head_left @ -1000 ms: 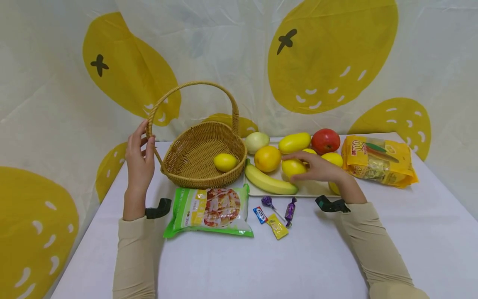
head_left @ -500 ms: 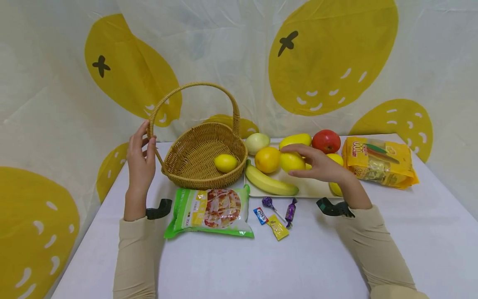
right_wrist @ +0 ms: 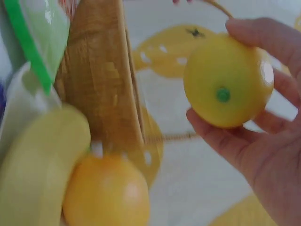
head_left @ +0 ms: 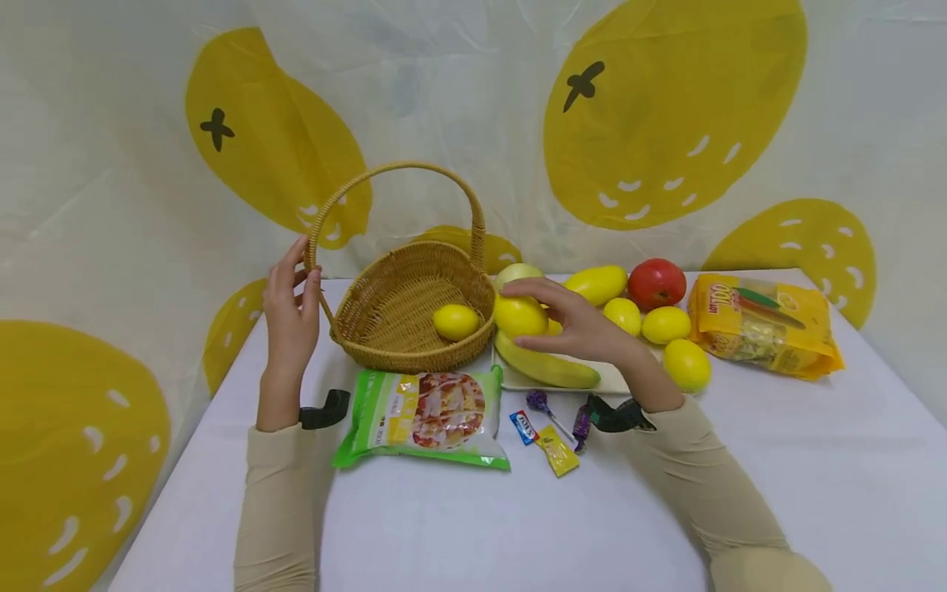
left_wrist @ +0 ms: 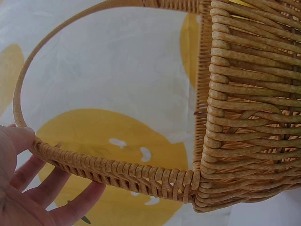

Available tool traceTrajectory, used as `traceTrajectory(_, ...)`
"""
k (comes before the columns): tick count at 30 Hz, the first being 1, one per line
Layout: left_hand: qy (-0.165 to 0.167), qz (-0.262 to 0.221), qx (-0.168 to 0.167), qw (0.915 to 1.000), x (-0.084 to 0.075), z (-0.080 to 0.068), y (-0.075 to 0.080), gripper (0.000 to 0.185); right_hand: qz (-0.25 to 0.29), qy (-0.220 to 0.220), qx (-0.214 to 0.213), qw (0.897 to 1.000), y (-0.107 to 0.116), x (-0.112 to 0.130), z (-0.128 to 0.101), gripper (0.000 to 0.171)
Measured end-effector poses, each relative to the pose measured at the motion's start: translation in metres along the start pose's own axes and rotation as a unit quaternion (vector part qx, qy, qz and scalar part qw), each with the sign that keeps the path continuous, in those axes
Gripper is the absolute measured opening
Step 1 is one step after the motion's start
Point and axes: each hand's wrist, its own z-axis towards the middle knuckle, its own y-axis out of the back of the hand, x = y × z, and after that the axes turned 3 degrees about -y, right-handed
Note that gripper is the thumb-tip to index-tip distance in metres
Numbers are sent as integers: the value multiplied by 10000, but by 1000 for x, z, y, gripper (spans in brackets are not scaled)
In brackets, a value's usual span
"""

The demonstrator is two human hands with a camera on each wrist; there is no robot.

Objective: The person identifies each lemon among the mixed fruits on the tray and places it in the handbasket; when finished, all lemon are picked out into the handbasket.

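Your woven wicker basket (head_left: 414,316) w/ hoop handle holds one yellow lemon (head_left: 455,321) already. Your left hand (head_left: 292,308) pinches the handle, fingers loosely curled. Your right hand (head_left: 573,321) cups a 2nd round yellow lemon (head_left: 519,316) just beside the rim, not in yet. Approx. 3 lemons left by the white tray (head_left: 614,382).

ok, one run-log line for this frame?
left hand: holds basket handle | right hand: grips lemon, beside basket rim | basket: one lemon inside | tray: banana
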Motion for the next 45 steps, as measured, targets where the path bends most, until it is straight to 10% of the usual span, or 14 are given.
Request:
traceTrajectory(16,-84,-135,22,9999,1,-1,-1,46,438,-436,466,9970,-63,-29,83,56)
traceTrajectory(29,-94,-92,16,9999,2,-1,-2,46,-1162,23,1563,9808,-75,-49,115,49)
traceTrajectory(45,-64,-42,69,9999,0,0,-1,47,-1314,-550,1803,9732,-75,-42,114,40)
